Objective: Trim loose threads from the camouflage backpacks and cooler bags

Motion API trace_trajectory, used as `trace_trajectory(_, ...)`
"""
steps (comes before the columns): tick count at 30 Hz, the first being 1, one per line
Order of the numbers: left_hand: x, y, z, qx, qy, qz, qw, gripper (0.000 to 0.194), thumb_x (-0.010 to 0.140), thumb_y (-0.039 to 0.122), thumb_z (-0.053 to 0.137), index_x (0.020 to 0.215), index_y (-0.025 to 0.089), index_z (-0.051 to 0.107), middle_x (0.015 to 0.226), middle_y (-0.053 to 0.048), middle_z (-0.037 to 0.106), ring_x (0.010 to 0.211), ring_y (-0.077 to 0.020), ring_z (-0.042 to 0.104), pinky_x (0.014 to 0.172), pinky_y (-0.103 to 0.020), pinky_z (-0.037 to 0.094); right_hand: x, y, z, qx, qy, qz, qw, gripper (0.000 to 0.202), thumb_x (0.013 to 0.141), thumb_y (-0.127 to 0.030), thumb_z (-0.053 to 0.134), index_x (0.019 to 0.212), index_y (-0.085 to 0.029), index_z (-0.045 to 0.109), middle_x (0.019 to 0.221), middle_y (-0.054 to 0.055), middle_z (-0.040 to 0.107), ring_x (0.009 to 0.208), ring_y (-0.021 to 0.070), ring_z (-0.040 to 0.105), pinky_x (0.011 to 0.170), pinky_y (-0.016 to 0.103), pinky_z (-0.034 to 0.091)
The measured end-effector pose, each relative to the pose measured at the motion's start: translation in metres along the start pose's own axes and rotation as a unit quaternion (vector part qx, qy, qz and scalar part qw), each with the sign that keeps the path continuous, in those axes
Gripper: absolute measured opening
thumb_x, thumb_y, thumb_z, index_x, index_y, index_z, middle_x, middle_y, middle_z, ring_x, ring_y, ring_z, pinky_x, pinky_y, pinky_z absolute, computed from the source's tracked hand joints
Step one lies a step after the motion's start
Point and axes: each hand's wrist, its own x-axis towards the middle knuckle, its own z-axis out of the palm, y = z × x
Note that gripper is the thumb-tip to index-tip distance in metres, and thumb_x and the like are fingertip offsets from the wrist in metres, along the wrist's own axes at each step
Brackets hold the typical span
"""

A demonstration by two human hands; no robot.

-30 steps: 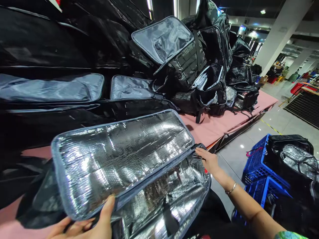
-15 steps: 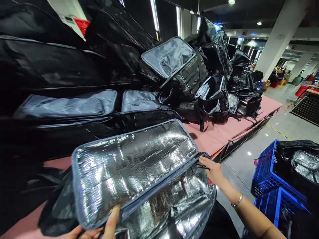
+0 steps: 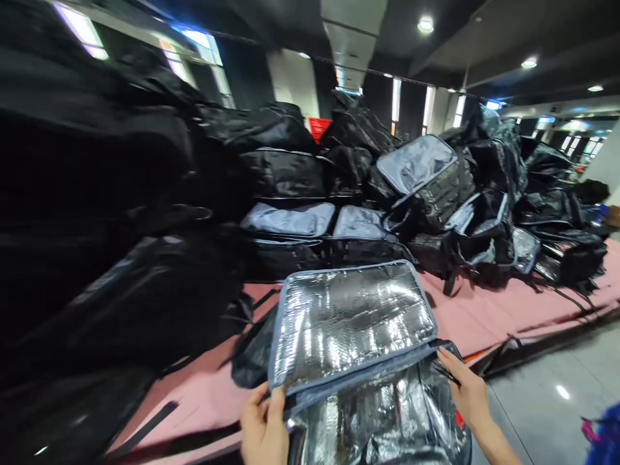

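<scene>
An insulated bag (image 3: 368, 413) with a shiny silver foil lining lies open in front of me. Its foil-lined lid (image 3: 358, 320), edged in grey binding, is folded back away from me. My left hand (image 3: 264, 423) pinches the lid's near left corner between thumb and fingers. At the opposite end of the hinge line, my right hand (image 3: 465, 391) grips the bag's right rim. A small dark piece shows under the right fingers, too unclear to name. The bag's lower part runs out of view at the bottom edge.
Black bags (image 3: 285, 171) with grey linings are heaped along the back of the pink-covered table (image 3: 489, 310). Dark, blurred bags (image 3: 121, 310) stand close on the left. Tiled floor (image 3: 557, 394) lies to the right, with a blue object (image 3: 605, 439) at the edge.
My view has swung left and up, so the bag and hands appear lower and farther right. Both hands keep their hold on the bag; the blue crates have mostly left view.
</scene>
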Motion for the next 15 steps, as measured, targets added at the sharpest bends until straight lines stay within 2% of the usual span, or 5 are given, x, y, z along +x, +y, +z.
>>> trace_trajectory(4, 0.005, -0.003, -0.004, -0.015, -0.014, -0.016, 1.000, 0.065, 0.061, 0.066, 0.056, 0.103, 0.018, 0.053, 0.082, -0.004, 0.061, 0.081, -0.0232, 0.056, 0.083, -0.040, 0.042, 0.004, 0.007, 0.004, 0.066, -0.009, 0.043, 0.997, 0.049, 0.065, -0.012, 0.050, 0.104, -0.035, 0.068, 0.120, -0.002, 0.059, 0.108, 0.0226, 0.058, 0.096, 0.036, 0.046)
trace_trajectory(8, 0.016, -0.005, -0.009, -0.008, -0.031, -0.016, 0.999, 0.064, 0.060, 0.068, 0.056, 0.100, 0.018, 0.053, 0.084, -0.004, 0.061, 0.084, -0.0246, 0.057, 0.084, -0.041, 0.043, 0.028, 0.009, -0.002, 0.176, -0.009, 0.113, 0.978, 0.025, 0.069, -0.034, 0.060, 0.089, -0.029, 0.073, 0.106, 0.005, 0.067, 0.102, 0.0282, 0.062, 0.094, 0.041, 0.047)
trace_trajectory(10, 0.027, -0.002, -0.010, 0.012, -0.036, -0.018, 0.999, 0.066, 0.060, 0.069, 0.054, 0.103, 0.018, 0.053, 0.084, -0.004, 0.061, 0.083, -0.0250, 0.059, 0.084, -0.042, 0.044, 0.048, 0.010, -0.009, 0.221, 0.011, 0.161, 0.962, 0.029, 0.066, -0.042, 0.063, 0.087, -0.024, 0.074, 0.096, 0.008, 0.071, 0.099, 0.0306, 0.063, 0.091, 0.042, 0.049)
trace_trajectory(13, 0.047, 0.009, -0.011, 0.032, -0.062, -0.029, 0.997, 0.076, 0.061, 0.068, 0.053, 0.118, 0.018, 0.048, 0.083, -0.005, 0.062, 0.075, -0.0242, 0.061, 0.078, -0.042, 0.047, 0.084, 0.014, -0.017, 0.266, 0.061, 0.205, 0.940, 0.039, 0.060, -0.047, 0.066, 0.086, -0.019, 0.074, 0.087, 0.011, 0.072, 0.093, 0.0322, 0.065, 0.083, 0.039, 0.053)
trace_trajectory(15, 0.059, 0.018, -0.009, 0.035, -0.099, -0.041, 0.994, 0.078, 0.061, 0.064, 0.056, 0.122, 0.017, 0.047, 0.085, -0.007, 0.063, 0.071, -0.0238, 0.061, 0.070, -0.040, 0.049, 0.106, 0.015, -0.015, 0.276, 0.047, 0.219, 0.935, 0.041, 0.057, -0.047, 0.067, 0.085, -0.018, 0.073, 0.083, 0.012, 0.072, 0.091, 0.0319, 0.066, 0.078, 0.038, 0.054)
